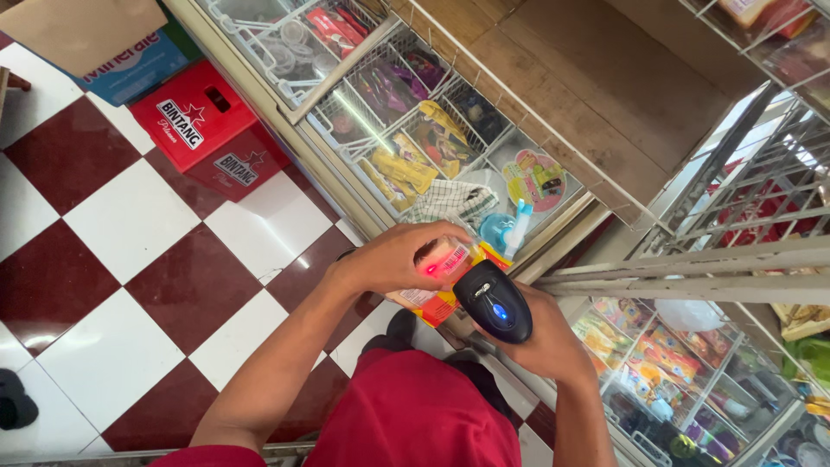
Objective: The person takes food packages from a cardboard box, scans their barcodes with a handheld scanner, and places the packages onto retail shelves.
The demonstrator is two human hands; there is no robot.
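My left hand [399,256] grips a small yellow and red snack packet [441,298] from above, in the middle of the head view. My right hand [538,339] holds a black handheld barcode scanner [493,301] with a blue light on its back. The scanner points at the packet, and a red spot of light falls on the packet's white barcode label [443,259]. Both hands are close together above a glass-topped chest freezer [406,130].
The freezer holds wire baskets of wrapped frozen treats. A checked cloth [450,203] and a blue spray bottle [506,229] lie on its lid. A red plastic crate [207,125] stands on the red and white tiled floor. Metal racks [761,199] stand at right.
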